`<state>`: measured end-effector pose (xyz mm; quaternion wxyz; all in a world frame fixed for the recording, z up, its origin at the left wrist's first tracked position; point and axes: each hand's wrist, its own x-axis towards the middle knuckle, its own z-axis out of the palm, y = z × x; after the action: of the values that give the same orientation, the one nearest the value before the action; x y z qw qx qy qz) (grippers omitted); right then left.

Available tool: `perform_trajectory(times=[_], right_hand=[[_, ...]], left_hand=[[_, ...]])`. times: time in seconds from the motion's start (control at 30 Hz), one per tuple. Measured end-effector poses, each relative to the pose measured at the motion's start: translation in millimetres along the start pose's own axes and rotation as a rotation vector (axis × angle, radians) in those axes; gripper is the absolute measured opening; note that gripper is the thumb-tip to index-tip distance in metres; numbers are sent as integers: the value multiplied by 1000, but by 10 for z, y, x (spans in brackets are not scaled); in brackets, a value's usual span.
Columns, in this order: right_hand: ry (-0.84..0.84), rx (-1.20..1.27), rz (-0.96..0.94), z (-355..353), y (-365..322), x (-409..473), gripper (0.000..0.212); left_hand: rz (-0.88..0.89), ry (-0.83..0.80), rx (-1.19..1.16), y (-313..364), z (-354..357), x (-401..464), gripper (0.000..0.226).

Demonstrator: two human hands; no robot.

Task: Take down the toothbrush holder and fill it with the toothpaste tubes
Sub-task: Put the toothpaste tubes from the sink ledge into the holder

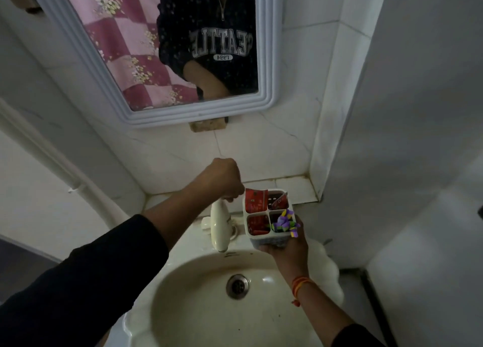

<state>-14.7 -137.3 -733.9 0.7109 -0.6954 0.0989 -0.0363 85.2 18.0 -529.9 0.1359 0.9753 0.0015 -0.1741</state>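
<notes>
A white toothbrush holder (270, 238) with four compartments is held from below by my right hand (287, 250) above the back right of the sink. Red toothpaste tubes stand in three compartments: a large one (256, 200) back left, a smaller one (279, 202) back right, another (258, 224) front left. A purple and yellow crumpled item (285, 222) fills the front right compartment. My left hand (222, 180) is a closed fist just left of the holder, above the tap; whether it holds anything is hidden.
A cream tap (219, 225) stands behind the sink basin (198, 307), with the drain (237, 286) in the middle. A white-framed mirror (266, 90) hangs on the tiled wall above. A tiled ledge (295, 187) runs behind the holder. A wall corner juts out at right.
</notes>
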Motion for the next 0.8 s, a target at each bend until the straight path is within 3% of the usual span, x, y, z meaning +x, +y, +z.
perform_trajectory(times=[0.1,0.27,0.6,0.8], right_hand=[[16,-58,50,-54,102,41,76],[0,-127,68,-123,96,50,77],[79,-161,-67,-294,-334,602,72],[118,-204,-36,-475,-326,1103,79]], left_hand=[[9,-79,116,-57,110,184,28],[-52,-309,-160,33,288,360,25],[-138,-135,-724,243,199,705,30],[-230,-150,-1283,632,423,888,38]])
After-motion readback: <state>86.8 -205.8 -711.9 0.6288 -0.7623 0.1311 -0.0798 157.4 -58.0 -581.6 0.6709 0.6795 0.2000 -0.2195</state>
